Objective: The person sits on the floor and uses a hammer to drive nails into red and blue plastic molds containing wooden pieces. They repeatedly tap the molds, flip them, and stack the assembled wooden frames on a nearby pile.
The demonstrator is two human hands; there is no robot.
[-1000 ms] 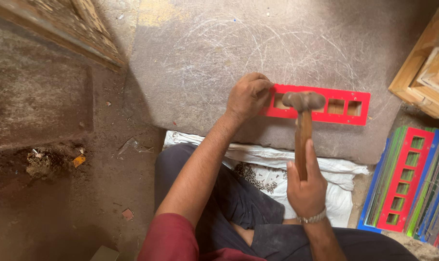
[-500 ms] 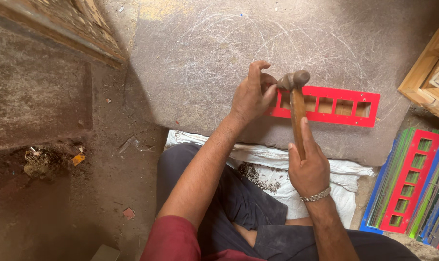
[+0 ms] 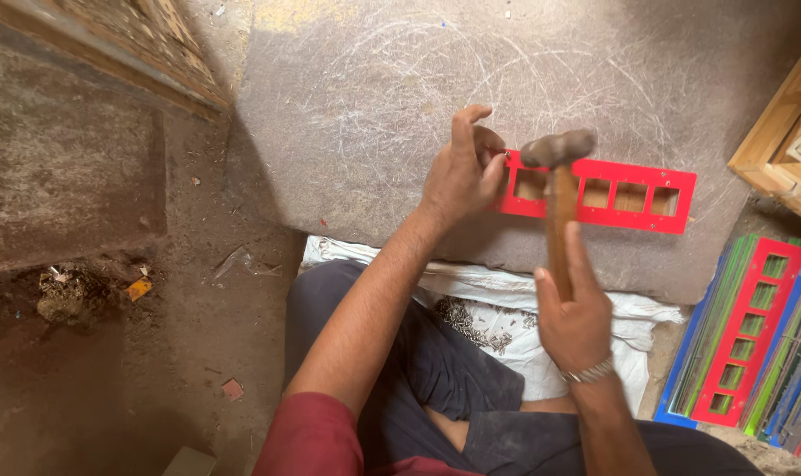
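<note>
A red strip with several rectangular cut-outs [image 3: 630, 196] lies flat on a scratched grey stone slab [image 3: 374, 115]. My left hand [image 3: 462, 172] rests at the strip's left end, fingers pinched together there; what they pinch is too small to see. My right hand [image 3: 572, 317] grips the wooden handle of a hammer [image 3: 556, 189], whose metal head hangs just above the strip's left part, close to my left fingers.
A white cloth [image 3: 506, 326] with a pile of small nails lies in my lap. A stack of coloured strips, a red one on top [image 3: 744, 330], stands at the right. Wooden frames [image 3: 784, 132] sit at the far right. Dirt floor and debris lie to the left.
The hammer head has lifted slightly and shifted right from over my left fingers. My left hand has stayed at the strip's left end.
</note>
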